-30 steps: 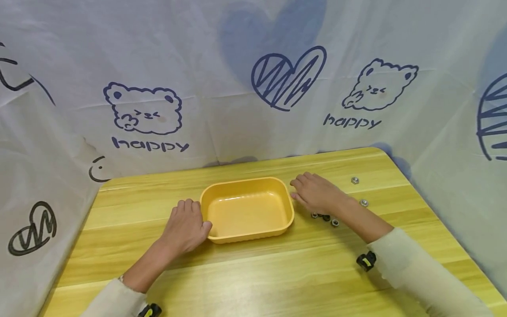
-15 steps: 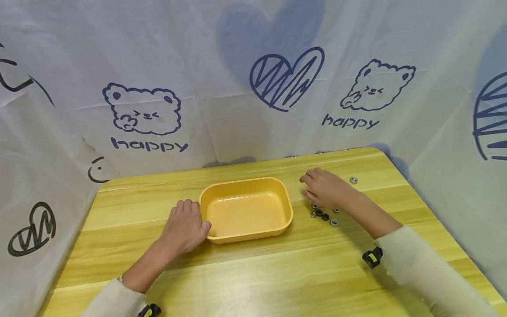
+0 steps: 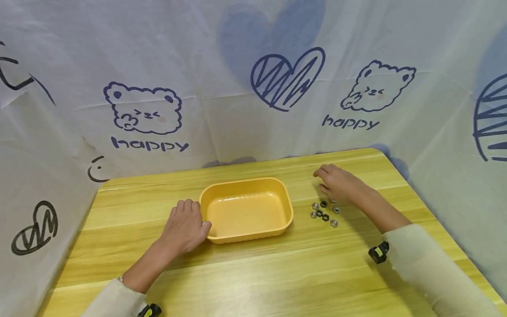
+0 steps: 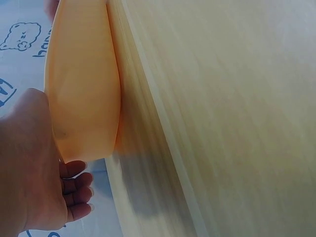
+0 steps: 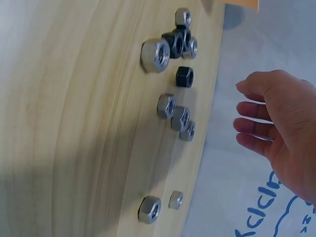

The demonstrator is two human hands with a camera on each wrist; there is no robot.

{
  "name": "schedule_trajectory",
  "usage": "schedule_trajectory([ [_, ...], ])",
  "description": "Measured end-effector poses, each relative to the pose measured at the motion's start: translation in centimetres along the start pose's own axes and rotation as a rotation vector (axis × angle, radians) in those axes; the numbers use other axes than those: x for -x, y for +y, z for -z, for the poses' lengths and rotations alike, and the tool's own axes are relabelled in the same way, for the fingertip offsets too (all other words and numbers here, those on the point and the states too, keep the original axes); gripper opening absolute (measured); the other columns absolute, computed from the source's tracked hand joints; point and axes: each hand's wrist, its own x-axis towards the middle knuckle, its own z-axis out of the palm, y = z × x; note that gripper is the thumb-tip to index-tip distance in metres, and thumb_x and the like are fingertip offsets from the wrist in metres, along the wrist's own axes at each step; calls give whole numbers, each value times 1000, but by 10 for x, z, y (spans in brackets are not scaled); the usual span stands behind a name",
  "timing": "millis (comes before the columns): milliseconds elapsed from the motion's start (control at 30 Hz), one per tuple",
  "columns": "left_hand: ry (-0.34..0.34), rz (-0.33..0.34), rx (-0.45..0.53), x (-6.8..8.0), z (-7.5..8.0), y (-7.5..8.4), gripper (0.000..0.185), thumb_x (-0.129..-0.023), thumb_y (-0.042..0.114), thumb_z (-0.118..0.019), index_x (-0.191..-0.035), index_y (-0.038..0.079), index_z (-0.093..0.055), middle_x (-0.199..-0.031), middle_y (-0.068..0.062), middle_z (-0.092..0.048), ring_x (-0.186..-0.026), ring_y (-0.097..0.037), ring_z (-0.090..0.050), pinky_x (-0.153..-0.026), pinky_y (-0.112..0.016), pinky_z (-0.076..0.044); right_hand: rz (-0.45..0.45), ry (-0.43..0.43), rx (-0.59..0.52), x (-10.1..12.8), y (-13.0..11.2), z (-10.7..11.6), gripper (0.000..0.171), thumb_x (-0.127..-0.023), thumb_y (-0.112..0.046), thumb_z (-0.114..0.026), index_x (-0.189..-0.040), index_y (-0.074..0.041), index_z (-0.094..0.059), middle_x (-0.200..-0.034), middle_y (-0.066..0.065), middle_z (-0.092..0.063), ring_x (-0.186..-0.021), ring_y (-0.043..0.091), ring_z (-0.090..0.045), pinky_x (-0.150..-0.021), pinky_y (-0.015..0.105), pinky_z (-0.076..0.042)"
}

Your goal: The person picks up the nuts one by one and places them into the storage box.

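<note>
My left hand (image 3: 185,226) grips the left end of a yellow plastic tray (image 3: 247,235), its thumb over the rim and its fingers along the outside. The left wrist view shows the tray's side wall (image 4: 84,84) close up, resting on the table. To the right of the tray lie several hex nuts, silver ones (image 3: 334,223) and black ones (image 3: 325,217). My right hand (image 3: 336,182) hovers just beyond them with loosely bent fingers and nothing between them. In the right wrist view it is apart from the spread nuts, among them a large silver nut (image 5: 155,55) and a black nut (image 5: 184,77).
The wood-patterned table (image 3: 253,281) has rounded far corners. A pale printed cloth (image 3: 222,123) hangs behind it and on both sides. Two silver nuts, a larger one (image 5: 149,210) and a smaller one (image 5: 176,200), lie away from the main group.
My right hand has moved right, away from the tray, and uncovered several nuts. Two outlying nuts at the right are now hidden behind it and the forearm. The left hand and tray stay put.
</note>
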Motion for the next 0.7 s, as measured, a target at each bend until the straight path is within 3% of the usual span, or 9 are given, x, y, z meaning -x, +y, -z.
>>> schedule_trajectory([
  [200, -9, 3, 12, -1, 3, -2, 22, -89, 23, -51, -89, 1, -47, -87, -12, -41, -83, -29, -35, -73, -36, -26, -5, 26, -7, 0, 10, -4, 30, -95, -8, -67, -122, 5, -65, -118, 23, -67, -112, 41, -65, -99, 52, -54],
  [700, -16, 22, 24, -1, 3, 0, 22, -91, 23, -51, -89, 2, -47, -88, -12, -42, -83, -29, -35, -73, -36, -26, -114, 6, -14, 9, 32, -6, 31, -95, -8, -66, -122, 8, -65, -121, 27, -66, -116, 46, -62, -103, 57, -50],
])
